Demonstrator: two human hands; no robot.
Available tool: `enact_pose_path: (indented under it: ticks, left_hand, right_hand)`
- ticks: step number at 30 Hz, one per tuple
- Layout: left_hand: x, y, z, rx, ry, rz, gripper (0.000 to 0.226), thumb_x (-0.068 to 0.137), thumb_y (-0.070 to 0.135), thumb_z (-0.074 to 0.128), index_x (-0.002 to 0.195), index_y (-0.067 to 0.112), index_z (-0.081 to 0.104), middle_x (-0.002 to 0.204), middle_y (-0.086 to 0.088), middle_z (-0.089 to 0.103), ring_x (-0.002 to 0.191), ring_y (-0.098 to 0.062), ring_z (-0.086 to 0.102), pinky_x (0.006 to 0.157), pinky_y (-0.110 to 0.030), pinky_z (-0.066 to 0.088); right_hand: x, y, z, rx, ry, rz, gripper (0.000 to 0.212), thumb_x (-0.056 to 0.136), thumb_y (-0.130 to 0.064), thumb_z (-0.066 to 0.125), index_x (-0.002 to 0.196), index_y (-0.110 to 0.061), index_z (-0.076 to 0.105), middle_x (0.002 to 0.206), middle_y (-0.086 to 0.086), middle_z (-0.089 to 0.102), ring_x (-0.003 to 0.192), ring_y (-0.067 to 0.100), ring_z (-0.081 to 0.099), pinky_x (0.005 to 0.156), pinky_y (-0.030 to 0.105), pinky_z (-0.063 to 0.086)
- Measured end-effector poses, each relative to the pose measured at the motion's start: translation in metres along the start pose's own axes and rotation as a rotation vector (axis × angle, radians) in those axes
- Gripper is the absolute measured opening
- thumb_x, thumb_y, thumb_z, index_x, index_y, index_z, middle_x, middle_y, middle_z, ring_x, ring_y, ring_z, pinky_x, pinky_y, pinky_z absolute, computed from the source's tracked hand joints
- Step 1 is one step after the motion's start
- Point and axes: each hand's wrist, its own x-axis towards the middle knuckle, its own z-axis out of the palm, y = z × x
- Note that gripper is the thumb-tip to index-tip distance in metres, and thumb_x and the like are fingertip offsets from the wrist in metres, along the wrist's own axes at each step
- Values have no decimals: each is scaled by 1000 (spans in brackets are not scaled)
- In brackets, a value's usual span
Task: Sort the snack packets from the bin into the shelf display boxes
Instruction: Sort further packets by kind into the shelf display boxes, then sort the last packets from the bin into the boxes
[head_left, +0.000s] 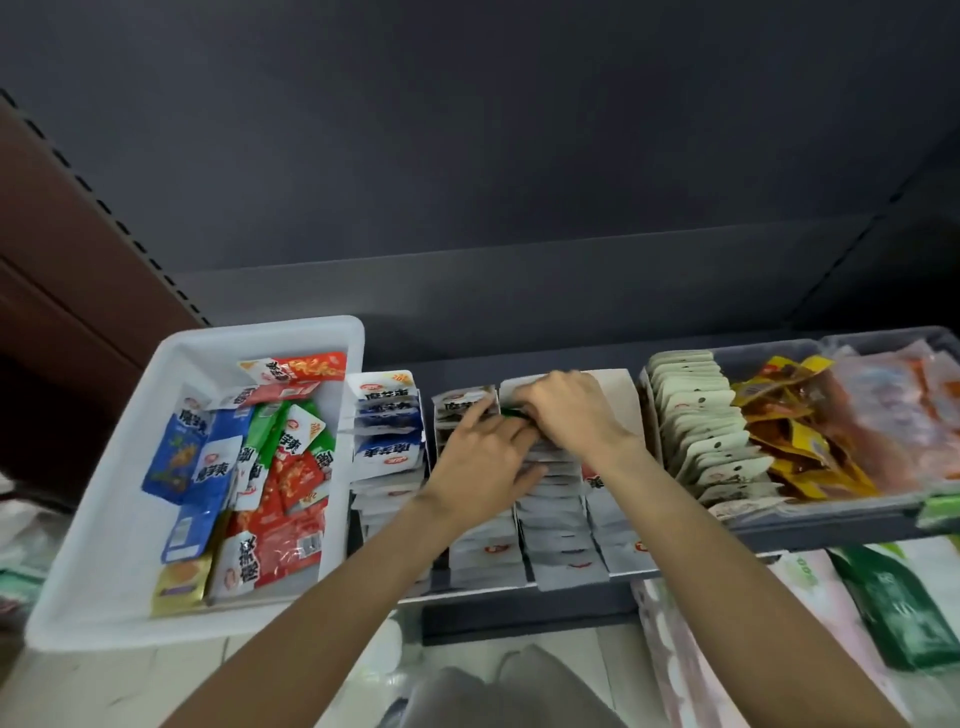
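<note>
A white plastic bin (104, 519) at the left holds several loose snack packets in blue, green, red and gold. To its right on the shelf stand white display boxes (618, 389) with rows of upright packets. Both hands are over the middle box. My right hand (566, 410) pinches a green packet (511, 413) at the back of a row; only a sliver of it shows. My left hand (483, 462) lies with straight fingers on the tops of the packets, touching the same spot. The leftmost box holds blue-and-white packets (387, 447).
A grey tray (810, 530) at the right holds a row of white packets, yellow-brown packets and orange packets. Below the shelf edge lie pink and green bags (904, 613). A dark back panel rises behind the shelf. A brown upright stands at the left.
</note>
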Motion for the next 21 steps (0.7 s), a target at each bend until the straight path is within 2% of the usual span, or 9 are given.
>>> enact_pose_path:
  ticks: [2,4,6,7,10,13,16,18,21]
  left_hand:
    - [-5,0,1,-18,29,15,45,86,45,39,112,19,65,107,3,68,102,-15,62,111,-39,23]
    - [-11,-3,-2,-57,107,27,42,88,40,44,117,17,64,112,3,66,106,-14,60,110,-38,25]
    - [-22,-9,-10,-146,246,26,34,89,34,51,116,18,66,113,4,66,107,-13,58,108,-36,32]
    - [-29,-12,-17,-204,324,-9,31,89,31,53,114,18,67,111,4,67,105,-12,58,105,-34,36]
    - [-63,-37,-42,-324,518,-221,22,90,26,53,103,16,68,98,4,68,94,-11,58,89,-28,43]
    - [-111,-79,-56,-332,597,-532,21,90,27,50,94,13,65,91,2,66,84,-11,56,72,-26,44]
    - [-160,-133,-50,-307,462,-810,17,86,23,60,97,11,65,95,-1,67,86,-16,56,69,-30,45]
    - [-188,-169,-39,-284,301,-914,22,83,16,68,104,10,66,102,-8,66,95,-28,59,77,-40,50]
    - [-211,-205,-25,-257,-17,-968,40,85,26,66,122,12,59,125,-12,56,116,-34,50,93,-42,44]
  right_hand:
    - [-4,1,3,3,-23,3,22,90,-23,47,99,-32,65,96,-2,69,92,25,62,70,31,40]
    - [-7,6,-2,76,14,19,23,92,-26,53,108,-36,66,107,-6,69,100,22,62,76,32,45]
    - [-9,6,-15,224,138,40,30,90,-27,60,119,-32,63,114,-6,68,104,18,63,81,34,50]
    - [-13,1,-24,306,238,40,31,89,-26,62,120,-28,63,110,-7,69,100,15,65,79,35,53]
    - [-28,-37,-54,503,522,-40,22,92,-21,61,113,-21,67,98,-9,71,86,6,67,73,30,55]
    - [-28,-96,-63,667,509,-141,21,94,-23,57,110,-19,69,99,-11,71,84,0,65,75,19,53]
    - [-2,-159,-43,698,374,-227,20,92,-23,56,106,-21,70,99,-11,71,81,3,66,72,26,55]
    - [23,-197,-20,700,231,-253,19,93,-22,57,106,-21,70,99,-9,72,81,4,65,74,27,55]
    - [64,-243,27,574,28,-231,23,95,-17,54,113,-21,68,112,-5,69,94,9,64,85,33,53]
